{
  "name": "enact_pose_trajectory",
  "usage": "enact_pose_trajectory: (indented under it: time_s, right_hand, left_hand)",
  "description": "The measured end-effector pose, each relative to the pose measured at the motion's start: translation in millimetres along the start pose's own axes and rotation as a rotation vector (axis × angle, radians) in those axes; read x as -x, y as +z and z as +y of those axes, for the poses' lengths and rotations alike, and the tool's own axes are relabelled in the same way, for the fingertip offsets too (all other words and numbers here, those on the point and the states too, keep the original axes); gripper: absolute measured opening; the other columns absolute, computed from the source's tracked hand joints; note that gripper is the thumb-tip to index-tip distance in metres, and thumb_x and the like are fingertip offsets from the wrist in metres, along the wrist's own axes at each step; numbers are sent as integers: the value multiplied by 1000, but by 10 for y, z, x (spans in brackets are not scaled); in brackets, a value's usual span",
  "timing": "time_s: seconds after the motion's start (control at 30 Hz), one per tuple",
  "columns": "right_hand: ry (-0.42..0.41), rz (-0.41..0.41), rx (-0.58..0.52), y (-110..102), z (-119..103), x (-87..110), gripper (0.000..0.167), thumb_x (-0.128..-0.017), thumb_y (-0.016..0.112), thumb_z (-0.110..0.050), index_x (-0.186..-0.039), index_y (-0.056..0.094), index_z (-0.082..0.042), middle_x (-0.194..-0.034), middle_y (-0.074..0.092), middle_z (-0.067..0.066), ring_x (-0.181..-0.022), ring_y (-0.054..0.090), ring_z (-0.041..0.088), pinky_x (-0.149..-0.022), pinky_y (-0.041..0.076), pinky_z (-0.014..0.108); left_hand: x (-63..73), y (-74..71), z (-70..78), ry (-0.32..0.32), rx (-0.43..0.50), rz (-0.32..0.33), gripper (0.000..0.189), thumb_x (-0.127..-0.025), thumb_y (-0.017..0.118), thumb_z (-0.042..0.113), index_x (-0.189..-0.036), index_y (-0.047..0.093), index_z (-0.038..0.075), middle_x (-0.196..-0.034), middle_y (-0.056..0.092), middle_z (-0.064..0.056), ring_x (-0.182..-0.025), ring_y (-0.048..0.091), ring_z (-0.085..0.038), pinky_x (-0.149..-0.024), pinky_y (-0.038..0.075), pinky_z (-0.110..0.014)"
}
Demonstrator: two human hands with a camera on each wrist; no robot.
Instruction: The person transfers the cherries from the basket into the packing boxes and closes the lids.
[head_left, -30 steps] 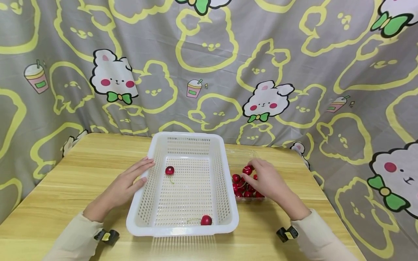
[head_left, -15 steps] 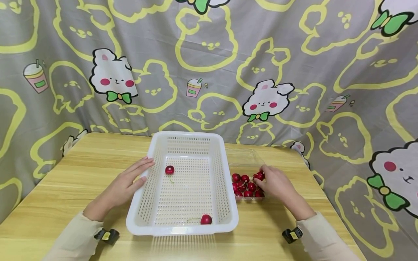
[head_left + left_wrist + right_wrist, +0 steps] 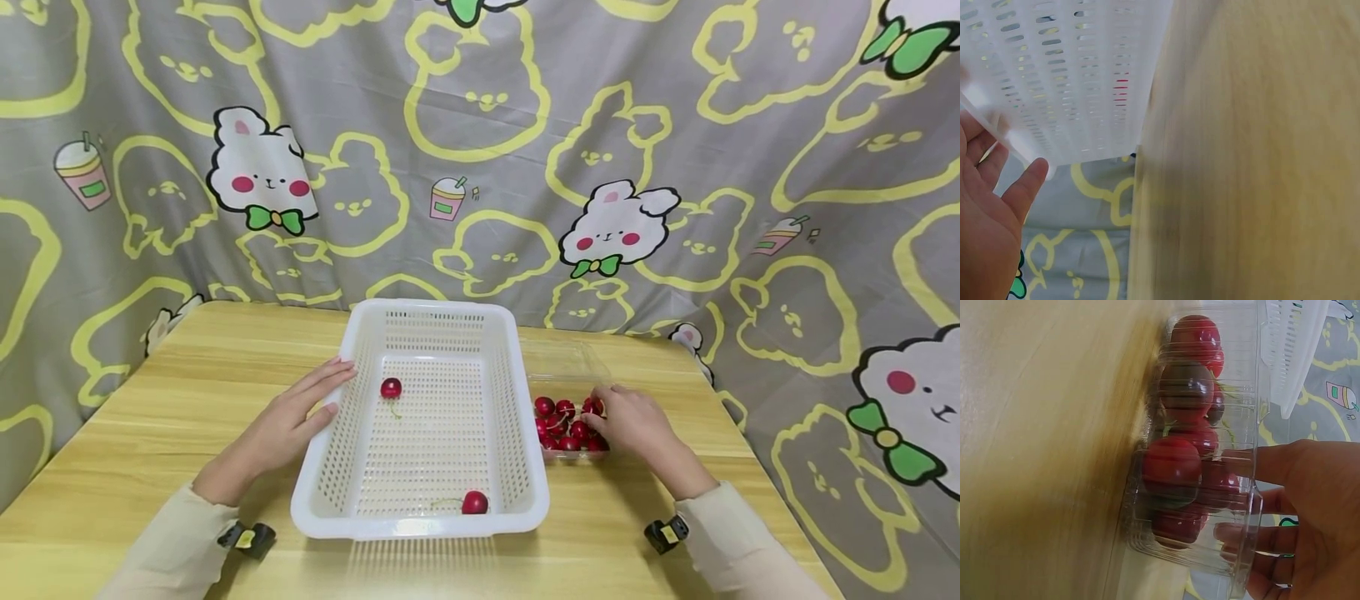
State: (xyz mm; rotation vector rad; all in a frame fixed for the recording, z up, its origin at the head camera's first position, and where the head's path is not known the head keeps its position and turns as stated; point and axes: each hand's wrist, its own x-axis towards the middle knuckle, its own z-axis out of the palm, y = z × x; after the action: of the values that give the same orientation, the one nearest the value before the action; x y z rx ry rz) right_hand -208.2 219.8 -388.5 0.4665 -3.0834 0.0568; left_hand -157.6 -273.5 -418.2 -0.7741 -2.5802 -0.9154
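My left hand [image 3: 288, 427] rests on the left rim of a white perforated plastic basket [image 3: 420, 527], fingers lying over the edge. In the left wrist view, the thumb of that hand [image 3: 988, 219] is outside the rim. Two stemmed cherries lie in the basket, a far-left cherry [image 3: 391, 388] and a near-right cherry [image 3: 475, 502]. My right hand [image 3: 637, 427] reaches into a clear plastic box [image 3: 1257, 375] of several cherries [image 3: 557, 425]. Its thumb and fingers close around a cherry [image 3: 1221, 484] at the box's right end, partly hidden by the hand.
The box's clear lid [image 3: 566, 360] lies folded back behind it, beside the basket's right wall. Both stand on a wooden table [image 3: 247, 350]. A patterned grey curtain [image 3: 480, 150] hangs along the table's back and right side.
My right hand has moved right and slightly nearer within the box, from the middle cherries to those at its right end. My left hand and the basket have stayed in place.
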Motion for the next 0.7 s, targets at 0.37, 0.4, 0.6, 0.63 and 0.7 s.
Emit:
enact_pose_trajectory:
  time_s: [0.37,0.4,0.6,0.63,0.7]
  right_hand:
    - [-10,12,18,-75,-29,-70,20,-91,70,-30,-98,70,-12,-83,61,3,-76,62,27,-67,51,47]
    - [-14,12,21,-78,-36,-75,18,-90,70,-29,-97,70,-12,-83,61,3,-76,62,26,-68,51,46]
    - [-39,10,46,-97,-76,-102,16,-89,71,-26,-93,70,-11,-84,63,5,-76,63,27,-68,52,45]
    - [-43,14,46,-100,-80,-108,15,-89,72,-25,-92,70,-10,-83,63,5,-74,63,27,-67,52,45]
    - [-47,29,40,-115,-96,-120,15,-89,71,-25,-92,71,-10,-81,62,4,-71,62,25,-65,51,44]
  left_hand:
    - [-8,-13,13,3,9,-1,48,-98,56,12,-145,48,12,-153,40,-5,-145,25,-18,-98,35,-67]
    - [-7,-14,12,2,9,-1,48,-98,56,12,-145,48,12,-153,40,-5,-145,24,-18,-98,35,-67]
    - [-3,-11,7,1,7,-2,48,-98,56,12,-145,48,12,-153,40,-5,-145,25,-18,-98,35,-67]
    - [-3,-10,6,1,7,-2,48,-98,56,11,-145,48,12,-153,40,-5,-145,25,-18,-98,35,-67]
    - [-4,-10,7,2,7,-2,48,-98,56,11,-145,48,12,-153,40,-5,-145,25,-17,-98,35,-67]
